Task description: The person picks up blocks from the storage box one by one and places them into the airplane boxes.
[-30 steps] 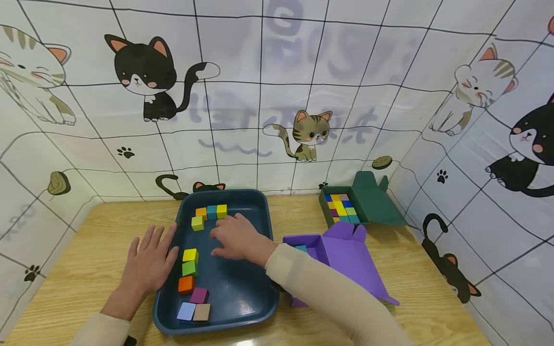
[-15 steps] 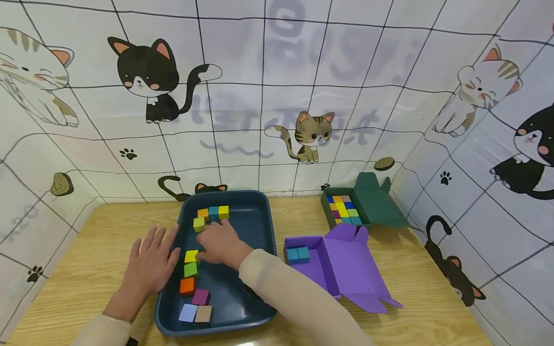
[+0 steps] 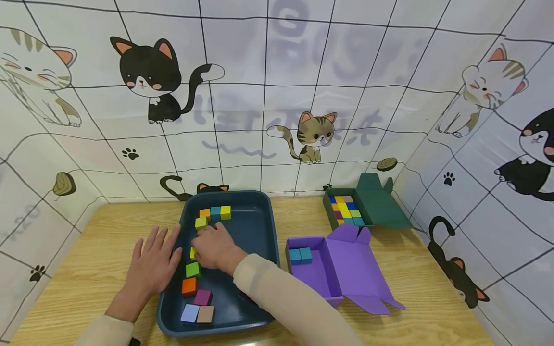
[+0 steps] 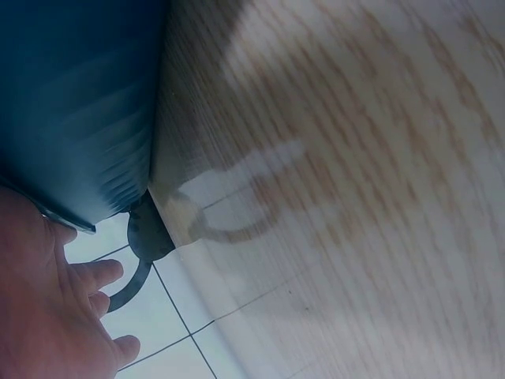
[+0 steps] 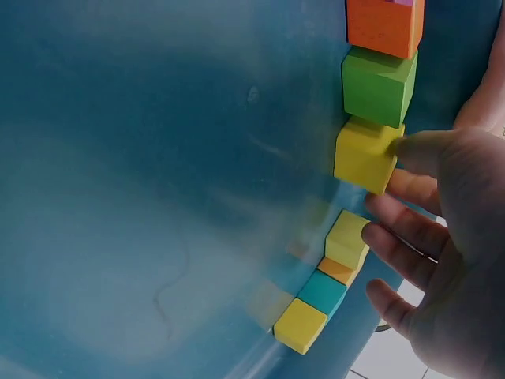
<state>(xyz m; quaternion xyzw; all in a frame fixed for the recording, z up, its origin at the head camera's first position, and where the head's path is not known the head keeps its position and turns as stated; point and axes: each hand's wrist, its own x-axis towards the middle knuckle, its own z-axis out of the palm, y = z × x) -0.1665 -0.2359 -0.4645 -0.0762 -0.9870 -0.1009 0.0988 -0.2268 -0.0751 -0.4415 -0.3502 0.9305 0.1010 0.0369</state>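
1. The yellow cube [image 5: 364, 158] is placed near the left edge of the tray [image 3: 251, 216], beside the green cube [image 5: 377, 85]
2. It is touched by the right hand's [image 3: 214, 247] thumb [image 5: 430, 151]; whether it is pinched cannot be told

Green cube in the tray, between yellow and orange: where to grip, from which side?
Likely pinch the green cube by its left and right faces, coming down from above. The yellow cube and orange cube crowd its far and near faces; its top is uncovered and its right face meets open tray floor. Left-side clearance is hard to judge.
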